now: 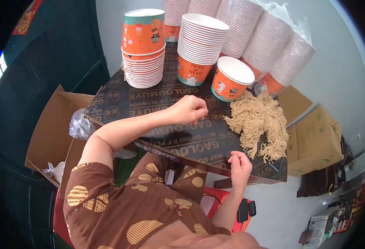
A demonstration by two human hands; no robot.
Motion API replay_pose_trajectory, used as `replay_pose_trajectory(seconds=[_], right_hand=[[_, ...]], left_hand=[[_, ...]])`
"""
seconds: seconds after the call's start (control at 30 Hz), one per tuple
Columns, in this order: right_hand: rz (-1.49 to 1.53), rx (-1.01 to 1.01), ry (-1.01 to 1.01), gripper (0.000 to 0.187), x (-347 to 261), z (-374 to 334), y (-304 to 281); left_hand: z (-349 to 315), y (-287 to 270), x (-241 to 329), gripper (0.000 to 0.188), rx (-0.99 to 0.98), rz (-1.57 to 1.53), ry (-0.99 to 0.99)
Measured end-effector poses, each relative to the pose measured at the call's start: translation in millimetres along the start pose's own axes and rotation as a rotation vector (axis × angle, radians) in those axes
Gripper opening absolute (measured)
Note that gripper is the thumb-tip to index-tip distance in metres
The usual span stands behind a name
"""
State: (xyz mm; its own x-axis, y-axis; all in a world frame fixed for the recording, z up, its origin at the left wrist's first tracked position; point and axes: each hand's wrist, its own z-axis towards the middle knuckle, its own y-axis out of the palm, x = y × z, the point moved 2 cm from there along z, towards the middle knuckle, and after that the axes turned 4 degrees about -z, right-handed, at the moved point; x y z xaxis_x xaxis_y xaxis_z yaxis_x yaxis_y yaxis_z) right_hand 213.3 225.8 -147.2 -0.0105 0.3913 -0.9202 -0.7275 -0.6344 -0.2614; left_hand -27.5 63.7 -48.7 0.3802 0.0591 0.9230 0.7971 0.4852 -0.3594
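Over the middle of the dark tabletop [174,143], my left hand [189,110] is curled into a loose fist, with nothing seen sticking out of it. My right hand [240,166] is by the table's front edge, its fingers bent in and thumb close to them, no object visible in them. Just beyond my left hand stands a single open orange-and-green paper cup [232,81], upright and tilted in view. A heap of beige cut strings [259,124] lies to its right, between the cup and my right hand.
Upside-down cups [144,68] are stacked at the back left, beside an upright stack [201,45]. Tall plastic-wrapped cup stacks [269,45] line the back. Open cardboard boxes stand left [51,128] and right [315,141] of the table. Clear plastic [81,124] hangs at the left edge.
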Motion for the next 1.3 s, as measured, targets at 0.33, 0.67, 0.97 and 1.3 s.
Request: replay_pose_trajectory(seconds=[0.33, 0.67, 0.97, 1.3], right_hand=[[0.139, -0.110, 0.155, 0.015, -4, 2, -4], [0.203, -0.180, 0.198, 0.017, -11, 5, -5], [0.143, -0.170, 0.196, 0.016, -6, 4, -4], [0.031, -0.120, 0.083, 0.015, -3, 2, 2]], left_hand=[[9, -6, 5, 0.022, 0.090, 0.208, 0.124], [74, -32, 11, 0.012, 0.373, 0.684, 0.577], [151, -19, 49, 0.018, 0.090, 1.026, 0.628], [207, -13, 38, 0.021, -0.300, 0.896, 0.282]])
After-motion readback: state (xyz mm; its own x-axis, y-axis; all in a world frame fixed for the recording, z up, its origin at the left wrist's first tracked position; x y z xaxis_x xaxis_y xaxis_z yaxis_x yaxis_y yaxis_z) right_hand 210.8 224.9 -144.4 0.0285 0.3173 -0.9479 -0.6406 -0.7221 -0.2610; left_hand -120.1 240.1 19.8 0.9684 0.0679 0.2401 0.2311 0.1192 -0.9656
